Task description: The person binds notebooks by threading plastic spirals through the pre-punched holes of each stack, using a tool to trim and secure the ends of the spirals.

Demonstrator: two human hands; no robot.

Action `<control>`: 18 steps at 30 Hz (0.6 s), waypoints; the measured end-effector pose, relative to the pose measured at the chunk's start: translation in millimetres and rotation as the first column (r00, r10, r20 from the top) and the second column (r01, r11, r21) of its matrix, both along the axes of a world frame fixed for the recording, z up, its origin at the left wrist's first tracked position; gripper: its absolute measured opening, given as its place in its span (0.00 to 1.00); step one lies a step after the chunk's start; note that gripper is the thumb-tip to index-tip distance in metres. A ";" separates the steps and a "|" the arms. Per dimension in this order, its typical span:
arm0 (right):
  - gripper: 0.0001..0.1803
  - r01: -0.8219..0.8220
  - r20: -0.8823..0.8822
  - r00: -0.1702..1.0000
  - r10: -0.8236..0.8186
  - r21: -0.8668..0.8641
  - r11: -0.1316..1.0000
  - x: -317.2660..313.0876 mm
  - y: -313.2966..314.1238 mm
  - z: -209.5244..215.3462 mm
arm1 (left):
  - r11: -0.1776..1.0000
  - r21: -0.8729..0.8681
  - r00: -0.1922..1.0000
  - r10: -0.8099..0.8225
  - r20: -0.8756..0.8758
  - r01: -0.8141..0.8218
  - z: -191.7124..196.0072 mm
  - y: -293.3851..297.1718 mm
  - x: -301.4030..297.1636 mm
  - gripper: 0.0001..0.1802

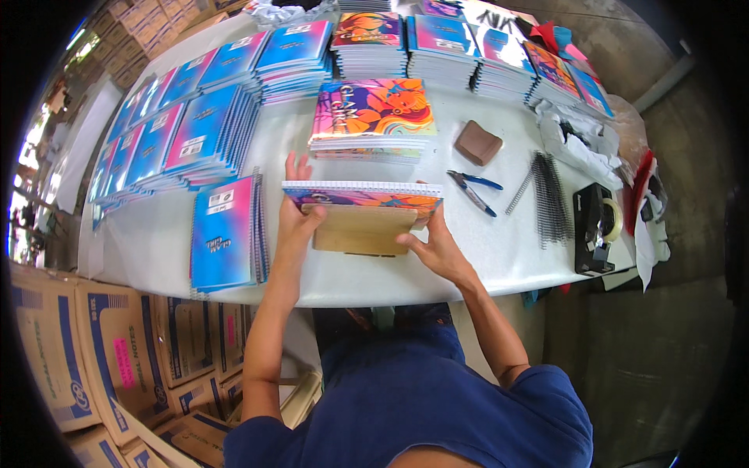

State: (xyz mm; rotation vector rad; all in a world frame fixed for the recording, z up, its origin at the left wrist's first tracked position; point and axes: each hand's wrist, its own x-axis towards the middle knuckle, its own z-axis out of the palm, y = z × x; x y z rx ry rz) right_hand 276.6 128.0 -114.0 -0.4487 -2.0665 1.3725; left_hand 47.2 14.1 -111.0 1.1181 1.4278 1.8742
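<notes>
Between my two hands stand spiral notebooks (367,232), held on edge with a brown cardboard back towards me and the coil edge on top. A strip of orange and purple cover shows below the coils. My left hand (295,225) grips the left end, its thumb on the cardboard. On the right end my right hand (435,246) is closed, thumb also on the cardboard. Just beyond lies a stack of orange and purple notebooks (373,113). A smaller pile of blue and pink notebooks (224,234) is left of my left hand.
Tall notebook stacks (292,51) line the far and left sides of the white table (351,290). To the right lie a brown block (478,143), blue-handled pliers (474,191), loose black coils (550,199) and a tape dispenser (594,230). Cartons (117,351) fill the lower left.
</notes>
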 end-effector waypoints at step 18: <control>0.10 0.325 0.311 0.338 -0.888 0.847 0.420 125.7 248.4 -22.4 | 0.964 0.040 0.965 0.261 0.021 -0.262 27.5 -44.2 -22.8 0.45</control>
